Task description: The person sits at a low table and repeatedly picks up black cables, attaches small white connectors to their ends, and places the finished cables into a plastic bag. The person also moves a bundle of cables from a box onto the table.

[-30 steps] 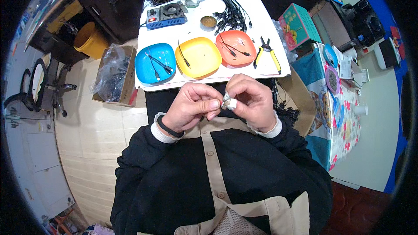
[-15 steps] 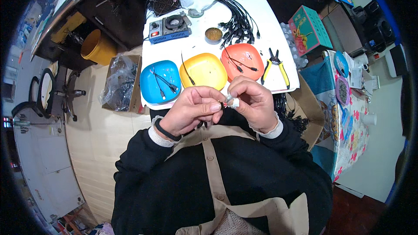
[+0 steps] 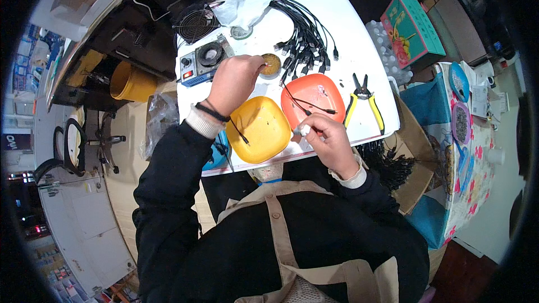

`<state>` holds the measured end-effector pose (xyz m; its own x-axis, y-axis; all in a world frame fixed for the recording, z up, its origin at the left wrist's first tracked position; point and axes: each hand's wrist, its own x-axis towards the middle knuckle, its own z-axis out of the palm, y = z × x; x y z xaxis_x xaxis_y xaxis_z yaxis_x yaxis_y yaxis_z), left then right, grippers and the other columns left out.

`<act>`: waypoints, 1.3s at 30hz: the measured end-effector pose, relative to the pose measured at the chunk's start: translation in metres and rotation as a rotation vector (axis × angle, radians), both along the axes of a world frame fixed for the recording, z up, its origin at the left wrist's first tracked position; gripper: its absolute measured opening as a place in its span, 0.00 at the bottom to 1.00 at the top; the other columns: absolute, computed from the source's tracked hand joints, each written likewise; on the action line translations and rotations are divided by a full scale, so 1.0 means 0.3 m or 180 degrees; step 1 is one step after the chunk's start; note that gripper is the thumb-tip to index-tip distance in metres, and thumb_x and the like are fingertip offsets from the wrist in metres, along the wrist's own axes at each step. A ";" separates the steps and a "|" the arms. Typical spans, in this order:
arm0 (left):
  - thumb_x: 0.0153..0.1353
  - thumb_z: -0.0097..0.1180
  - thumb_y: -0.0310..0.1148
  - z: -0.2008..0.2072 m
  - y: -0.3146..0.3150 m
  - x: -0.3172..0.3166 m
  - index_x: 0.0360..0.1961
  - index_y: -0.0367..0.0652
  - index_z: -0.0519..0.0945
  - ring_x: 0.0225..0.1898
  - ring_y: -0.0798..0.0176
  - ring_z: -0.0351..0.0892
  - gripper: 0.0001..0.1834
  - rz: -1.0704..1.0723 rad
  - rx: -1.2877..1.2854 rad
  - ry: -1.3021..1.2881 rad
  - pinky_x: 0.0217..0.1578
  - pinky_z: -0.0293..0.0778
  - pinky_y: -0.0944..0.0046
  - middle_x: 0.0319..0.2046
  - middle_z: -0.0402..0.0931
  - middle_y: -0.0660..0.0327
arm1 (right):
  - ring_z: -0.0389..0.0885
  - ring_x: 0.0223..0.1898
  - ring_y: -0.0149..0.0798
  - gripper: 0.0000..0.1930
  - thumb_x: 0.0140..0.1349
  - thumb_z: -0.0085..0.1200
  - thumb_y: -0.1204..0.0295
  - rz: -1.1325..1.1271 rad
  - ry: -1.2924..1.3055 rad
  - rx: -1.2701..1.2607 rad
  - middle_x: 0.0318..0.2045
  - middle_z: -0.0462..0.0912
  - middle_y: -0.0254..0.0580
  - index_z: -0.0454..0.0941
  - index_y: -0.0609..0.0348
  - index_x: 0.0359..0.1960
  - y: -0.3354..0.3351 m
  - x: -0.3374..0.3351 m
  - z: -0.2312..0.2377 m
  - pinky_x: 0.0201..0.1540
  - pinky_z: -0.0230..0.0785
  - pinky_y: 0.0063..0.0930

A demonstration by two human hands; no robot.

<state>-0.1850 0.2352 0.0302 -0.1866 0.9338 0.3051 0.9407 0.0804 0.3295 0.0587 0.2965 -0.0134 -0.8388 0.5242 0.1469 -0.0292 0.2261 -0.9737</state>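
Observation:
My left hand (image 3: 234, 81) reaches over the yellow bowl (image 3: 264, 140) to a small round tin (image 3: 270, 65) with brownish contents. Its thumb and fingertips are pinched at the tin's rim; the cable end they held in the earlier view is mostly hidden now. My right hand (image 3: 331, 140) stays near the table's front edge, just below the orange bowl (image 3: 314, 94). Between its thumb and fingers is a small crumpled white scrap (image 3: 305, 129). One black cable (image 3: 240, 129) lies in the yellow bowl, and two cables with connectors rest in the orange one. My left forearm partly covers the blue bowl (image 3: 220, 154).
Cutting pliers with yellow-black handles (image 3: 364, 104) lie right of the orange bowl. A blue-grey device with a red switch (image 3: 205, 59) stands behind my left hand. Bundled black cables (image 3: 306, 39) spread at the back. A cardboard box (image 3: 418, 174) of cables stands below the table's right edge.
My left hand has left my right hand and moved forward to the tin. My right hand keeps the white scrap near the table edge. The camera view has shifted and tilted slightly.

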 end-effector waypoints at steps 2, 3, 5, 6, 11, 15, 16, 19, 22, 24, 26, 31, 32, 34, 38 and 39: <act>0.54 0.53 0.26 -0.067 0.053 -0.031 0.27 0.38 0.78 0.29 0.46 0.79 0.04 0.0039 -0.0312 0.0267 0.31 0.74 0.51 0.24 0.78 0.49 | 0.74 0.27 0.29 0.05 0.63 0.52 0.77 0.0087 -0.0017 0.0016 0.29 0.78 0.39 0.77 0.67 0.34 0.010 0.002 -0.014 0.29 0.65 0.20; 0.51 0.52 0.24 -0.097 0.073 -0.041 0.26 0.38 0.78 0.29 0.45 0.79 0.03 0.0002 -0.0298 0.0225 0.32 0.74 0.50 0.23 0.77 0.49 | 0.76 0.29 0.30 0.04 0.63 0.51 0.79 0.0134 -0.0067 0.0094 0.30 0.78 0.40 0.77 0.68 0.34 0.017 0.006 -0.016 0.31 0.67 0.20; 0.50 0.52 0.24 -0.144 0.099 -0.063 0.26 0.38 0.78 0.30 0.45 0.79 0.03 -0.0062 -0.0330 0.0335 0.32 0.74 0.50 0.23 0.77 0.49 | 0.78 0.30 0.32 0.03 0.61 0.50 0.81 0.0201 -0.0096 0.0175 0.30 0.79 0.42 0.77 0.68 0.34 0.030 0.011 -0.018 0.33 0.68 0.20; 0.50 0.52 0.23 -0.161 0.110 -0.072 0.26 0.38 0.78 0.30 0.45 0.79 0.03 -0.0076 -0.0387 0.0374 0.33 0.74 0.50 0.23 0.77 0.48 | 0.78 0.29 0.32 0.03 0.61 0.51 0.82 0.0200 -0.0151 0.0170 0.30 0.79 0.42 0.77 0.68 0.34 0.036 0.012 -0.018 0.32 0.68 0.20; 0.48 0.53 0.23 -0.213 0.142 -0.096 0.24 0.37 0.79 0.30 0.45 0.80 0.03 -0.0001 -0.0575 0.0513 0.33 0.75 0.51 0.23 0.78 0.48 | 0.77 0.28 0.33 0.06 0.58 0.51 0.82 0.0227 -0.0239 0.0106 0.31 0.79 0.43 0.77 0.67 0.37 0.046 0.002 -0.034 0.33 0.68 0.22; 0.48 0.53 0.24 -0.231 0.157 -0.102 0.24 0.38 0.79 0.29 0.45 0.80 0.03 -0.0001 -0.0576 0.0573 0.33 0.76 0.51 0.23 0.78 0.48 | 0.77 0.29 0.34 0.08 0.56 0.51 0.83 0.0295 -0.0273 0.0159 0.31 0.78 0.43 0.77 0.66 0.38 0.050 -0.008 -0.045 0.33 0.69 0.23; 0.48 0.53 0.24 -0.234 0.160 -0.103 0.24 0.38 0.79 0.29 0.45 0.80 0.03 -0.0019 -0.0551 0.0592 0.33 0.76 0.51 0.22 0.78 0.48 | 0.77 0.29 0.36 0.07 0.57 0.52 0.81 0.0305 -0.0280 0.0128 0.31 0.78 0.43 0.77 0.65 0.37 0.050 -0.009 -0.045 0.33 0.69 0.25; 0.48 0.53 0.24 -0.241 0.168 -0.101 0.24 0.39 0.79 0.29 0.45 0.80 0.03 0.0001 -0.0573 0.0662 0.32 0.76 0.51 0.22 0.78 0.49 | 0.76 0.28 0.40 0.06 0.58 0.53 0.77 0.0305 -0.0269 0.0060 0.29 0.77 0.43 0.76 0.63 0.36 0.050 -0.010 -0.042 0.33 0.68 0.29; 0.48 0.53 0.25 -0.236 0.168 -0.099 0.25 0.38 0.79 0.29 0.45 0.80 0.04 0.0040 -0.0545 0.0519 0.32 0.76 0.51 0.23 0.78 0.48 | 0.76 0.28 0.38 0.06 0.57 0.52 0.79 0.0291 -0.0290 0.0131 0.30 0.77 0.43 0.77 0.64 0.37 0.044 -0.009 -0.037 0.32 0.68 0.26; 0.53 0.55 0.26 -0.216 0.154 -0.101 0.29 0.37 0.80 0.29 0.44 0.79 0.05 0.0073 -0.0479 0.0302 0.31 0.75 0.51 0.25 0.78 0.48 | 0.75 0.27 0.34 0.08 0.55 0.51 0.84 0.0250 -0.0246 0.0244 0.30 0.77 0.43 0.77 0.67 0.37 0.039 -0.007 -0.035 0.32 0.67 0.22; 0.56 0.56 0.27 -0.180 0.127 -0.105 0.31 0.37 0.80 0.29 0.44 0.79 0.05 0.0096 -0.0310 0.0069 0.30 0.74 0.53 0.26 0.78 0.47 | 0.74 0.26 0.34 0.08 0.55 0.51 0.84 0.0215 -0.0183 0.0229 0.30 0.77 0.43 0.77 0.67 0.36 0.032 -0.004 -0.032 0.31 0.67 0.22; 0.59 0.57 0.27 -0.065 0.013 -0.106 0.33 0.36 0.78 0.27 0.46 0.78 0.05 0.0324 0.0178 -0.0376 0.28 0.72 0.56 0.25 0.77 0.48 | 0.73 0.24 0.32 0.07 0.54 0.50 0.85 0.0227 -0.0111 0.0234 0.27 0.77 0.42 0.77 0.68 0.35 0.009 0.005 -0.020 0.29 0.65 0.22; 0.59 0.57 0.27 -0.045 -0.015 -0.109 0.32 0.37 0.77 0.28 0.45 0.78 0.05 0.0421 0.0194 -0.0462 0.28 0.72 0.53 0.24 0.77 0.48 | 0.72 0.24 0.33 0.06 0.56 0.51 0.84 0.0234 -0.0115 0.0275 0.27 0.76 0.42 0.77 0.67 0.34 0.003 0.005 -0.018 0.29 0.65 0.23; 0.57 0.61 0.26 -0.007 -0.072 -0.138 0.34 0.36 0.78 0.23 0.51 0.79 0.06 0.0466 0.0263 -0.0099 0.24 0.71 0.63 0.23 0.77 0.48 | 0.72 0.23 0.34 0.03 0.58 0.52 0.80 0.0271 -0.0082 0.0247 0.25 0.75 0.42 0.76 0.65 0.34 -0.013 0.005 -0.014 0.28 0.64 0.25; 0.56 0.60 0.23 0.019 -0.157 -0.242 0.33 0.34 0.81 0.26 0.49 0.80 0.05 0.0652 0.0412 -0.0081 0.27 0.74 0.62 0.26 0.79 0.47 | 0.71 0.23 0.34 0.04 0.57 0.52 0.82 0.0325 -0.0059 0.0212 0.26 0.75 0.42 0.76 0.66 0.34 -0.045 0.009 -0.011 0.27 0.64 0.24; 0.55 0.60 0.23 0.017 -0.170 -0.274 0.33 0.34 0.81 0.26 0.49 0.81 0.05 0.0684 0.0353 0.0088 0.27 0.74 0.62 0.26 0.79 0.47 | 0.72 0.23 0.35 0.04 0.57 0.52 0.82 0.0362 -0.0145 0.0179 0.26 0.75 0.43 0.76 0.66 0.34 -0.050 0.010 -0.010 0.27 0.64 0.24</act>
<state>-0.2670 0.1842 0.0353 -0.3676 0.8341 0.4113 0.9147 0.2446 0.3217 0.0618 0.2815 -0.0165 -0.8989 0.4173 0.1336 -0.0137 0.2781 -0.9605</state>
